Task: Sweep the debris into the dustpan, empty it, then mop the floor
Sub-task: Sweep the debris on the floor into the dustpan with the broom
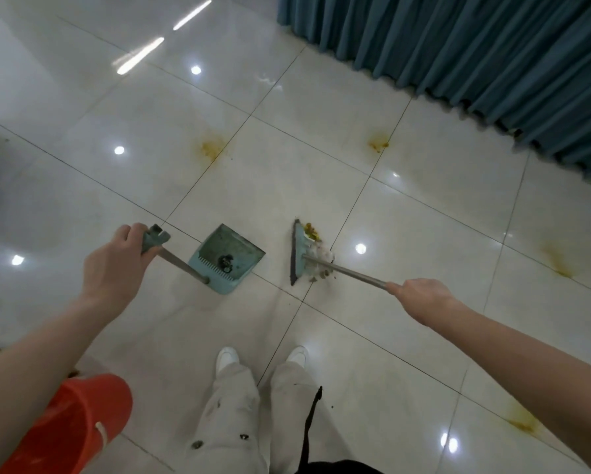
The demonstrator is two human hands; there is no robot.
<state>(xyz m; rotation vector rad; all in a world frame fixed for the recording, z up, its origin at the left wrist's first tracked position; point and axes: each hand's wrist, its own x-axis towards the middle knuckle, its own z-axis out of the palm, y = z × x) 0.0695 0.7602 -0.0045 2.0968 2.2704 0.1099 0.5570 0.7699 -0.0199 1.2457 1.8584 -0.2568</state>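
While the left hand (116, 265) curled its fingers round the teal grip at the top of the dustpan (229, 258) handle, the right hand (420, 299) wrapped its fingers, pressed together, round the metal shaft of the broom (299, 254). The dustpan sat on the floor (287, 165) ahead of the person's white shoes (227, 359), its mouth facing away, with a dark scrap lying inside near the comb teeth. The broom head stood on edge just to the right of it, apart from it. The debris (316, 251), yellow bits and white fluff, lay heaped against the right side of the broom head, so the head stood between the heap and the dustpan. Yellow stains (212, 147) marked the glossy tiles at several joints. A red bucket (78, 422) stood at the lower left beside the left forearm, and a teal curtain (458, 56) hung along the upper right.
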